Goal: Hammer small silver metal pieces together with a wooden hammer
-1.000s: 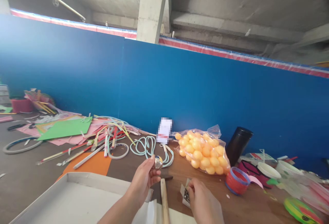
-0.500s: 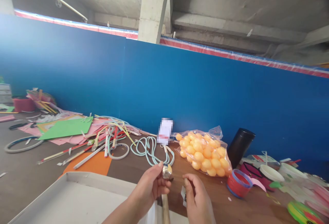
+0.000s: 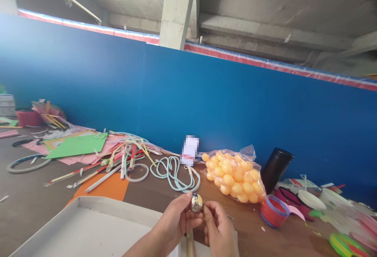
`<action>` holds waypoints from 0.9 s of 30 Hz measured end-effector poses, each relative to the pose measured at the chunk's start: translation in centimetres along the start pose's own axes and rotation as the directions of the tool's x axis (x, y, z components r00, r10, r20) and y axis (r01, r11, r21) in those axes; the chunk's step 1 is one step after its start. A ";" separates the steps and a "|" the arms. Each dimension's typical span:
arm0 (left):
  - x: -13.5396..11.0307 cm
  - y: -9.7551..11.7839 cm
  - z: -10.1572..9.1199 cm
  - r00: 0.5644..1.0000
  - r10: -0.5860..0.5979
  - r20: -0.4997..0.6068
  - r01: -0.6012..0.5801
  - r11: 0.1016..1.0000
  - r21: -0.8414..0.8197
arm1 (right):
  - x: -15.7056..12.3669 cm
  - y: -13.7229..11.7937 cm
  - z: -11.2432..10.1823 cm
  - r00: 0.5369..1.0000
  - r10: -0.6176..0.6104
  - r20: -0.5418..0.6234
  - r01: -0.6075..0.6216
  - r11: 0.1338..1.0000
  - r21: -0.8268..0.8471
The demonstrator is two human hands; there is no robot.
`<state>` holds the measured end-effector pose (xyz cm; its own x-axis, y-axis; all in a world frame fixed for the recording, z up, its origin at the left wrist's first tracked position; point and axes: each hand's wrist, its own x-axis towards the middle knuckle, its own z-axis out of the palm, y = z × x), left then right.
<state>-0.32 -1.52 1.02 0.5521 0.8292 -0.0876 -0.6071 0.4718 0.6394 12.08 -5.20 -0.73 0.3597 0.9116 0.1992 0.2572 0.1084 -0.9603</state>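
Left hand (image 3: pixel 176 218): its grip pinches the shiny ball (image 3: pixel 196 204) above the tabletop (image 3: pixel 250 225).
Right hand (image 3: pixel 219 227): by the shiny ball; can't tell its grip.
White box (image 3: pixel 118 206): low sides.
Clear bag (image 3: pixel 248 153): many orange balls (image 3: pixel 228 180) inside.
Black bottle (image 3: pixel 276 170): behind.

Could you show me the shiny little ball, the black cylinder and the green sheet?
Shiny ball (image 3: pixel 196 205), head view: middle of its metallic-looking surface.
Black cylinder (image 3: pixel 276 169), head view: middle of its side.
Green sheet (image 3: pixel 80 147), head view: middle of its upper face.
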 end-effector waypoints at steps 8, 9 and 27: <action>0.2 -0.2 0.0 1.000 0.016 0.016 -0.017 0.999 0.030 | -0.1 -0.8 -0.2 0.999 0.035 0.031 -0.036 0.998 0.050; 0.2 -0.2 0.0 1.000 0.015 0.017 -0.015 1.000 0.028 | -0.1 -0.7 -0.2 1.000 0.024 0.016 -0.025 0.998 0.059; 0.1 -0.3 0.2 0.999 -0.026 -0.039 0.026 1.000 0.002 | -0.1 -0.9 -0.2 0.993 -0.097 -0.070 0.091 0.993 -0.072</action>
<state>0.05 -1.67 0.96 0.5454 0.8275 -0.1337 -0.5912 0.4928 0.6384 11.96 -5.47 0.19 0.3949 0.8669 0.3041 0.3529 0.1625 -0.9214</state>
